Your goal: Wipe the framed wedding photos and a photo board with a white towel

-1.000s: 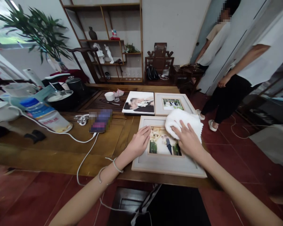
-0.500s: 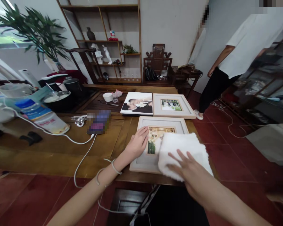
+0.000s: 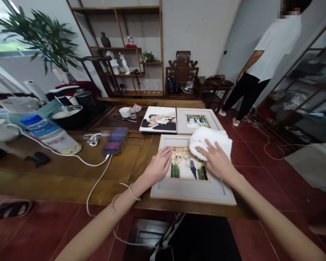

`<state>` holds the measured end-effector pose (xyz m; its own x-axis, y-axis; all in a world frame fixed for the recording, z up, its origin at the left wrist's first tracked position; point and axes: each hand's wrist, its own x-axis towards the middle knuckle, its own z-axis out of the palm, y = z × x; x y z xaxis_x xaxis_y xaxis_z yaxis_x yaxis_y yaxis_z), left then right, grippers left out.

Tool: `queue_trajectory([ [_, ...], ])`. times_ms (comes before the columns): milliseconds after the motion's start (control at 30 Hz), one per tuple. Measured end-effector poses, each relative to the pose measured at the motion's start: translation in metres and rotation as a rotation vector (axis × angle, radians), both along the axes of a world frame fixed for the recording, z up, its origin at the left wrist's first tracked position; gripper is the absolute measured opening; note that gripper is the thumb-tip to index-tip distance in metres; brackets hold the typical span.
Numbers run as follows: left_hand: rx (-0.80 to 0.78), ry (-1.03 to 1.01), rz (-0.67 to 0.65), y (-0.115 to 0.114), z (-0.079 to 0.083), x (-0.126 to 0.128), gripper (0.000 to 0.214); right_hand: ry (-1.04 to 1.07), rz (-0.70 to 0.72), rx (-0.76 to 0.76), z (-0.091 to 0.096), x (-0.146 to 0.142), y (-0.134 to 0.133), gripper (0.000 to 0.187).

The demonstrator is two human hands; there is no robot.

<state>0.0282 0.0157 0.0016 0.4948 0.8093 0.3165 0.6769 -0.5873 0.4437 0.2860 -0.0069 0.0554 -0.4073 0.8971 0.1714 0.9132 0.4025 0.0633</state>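
Observation:
A light wooden picture frame [image 3: 163, 194] lies flat at the table's front right, with a photo of a couple behind its pale mat. Across the left part of this frame rests my left hand [image 3: 161, 164], flat and holding nothing, its fingertips at the photo's edge. My right hand [image 3: 218, 159] has a bunched white cloth [image 3: 208, 139] under its fingers, pressed on the frame's upper right corner. The cloth hides that corner and overlaps the near edge of a second framed photo [image 3: 181, 121] behind. Beside that one lies a black-and-white portrait panel [image 3: 159, 119].
A phone [image 3: 115, 141] on a white cable lies left of the frames. Farther left stand a blue-capped bag [image 3: 51, 134], a pan [image 3: 66, 112] and a black pot [image 3: 83, 98]. A small white cup [image 3: 124, 112] sits on the tea tray. Another person [image 3: 271, 47] is at the right.
My right hand has slid the cloth away from me, from the frame's lower right to its upper right, uncovering the photo. My left hand stays put. The other person has moved farther away.

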Motion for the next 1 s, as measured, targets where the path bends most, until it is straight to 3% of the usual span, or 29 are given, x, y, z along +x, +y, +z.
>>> queue_trajectory([
  [100,-0.004,-0.023,0.011,0.000,-0.001,0.000,0.042,-0.009,-0.021,0.025,0.002,0.001,0.031,0.070],
  [200,-0.017,-0.038,0.034,0.000,-0.001,0.000,0.044,-0.021,0.015,0.015,0.002,-0.003,0.030,0.070],
  [333,-0.023,-0.040,0.032,0.000,-0.001,0.000,0.042,-0.052,0.081,-0.094,0.003,-0.010,-0.020,0.071],
  [500,-0.013,-0.036,0.031,0.001,-0.004,0.001,0.040,-0.037,0.210,-0.308,0.026,-0.017,-0.108,0.081],
  [600,0.003,-0.034,0.026,0.002,-0.006,0.000,0.040,-0.001,0.244,-0.336,0.033,-0.019,-0.131,0.085],
  [733,0.011,-0.023,0.014,0.002,-0.006,0.000,0.041,0.054,0.205,-0.255,0.019,-0.015,-0.106,0.084],
  [867,0.002,-0.017,0.015,0.002,-0.004,-0.001,0.041,0.049,0.134,-0.062,-0.001,-0.005,-0.048,0.073],
  [1000,0.004,-0.022,0.009,0.003,-0.004,-0.002,0.041,0.003,0.008,0.069,-0.004,0.002,0.009,0.069],
])
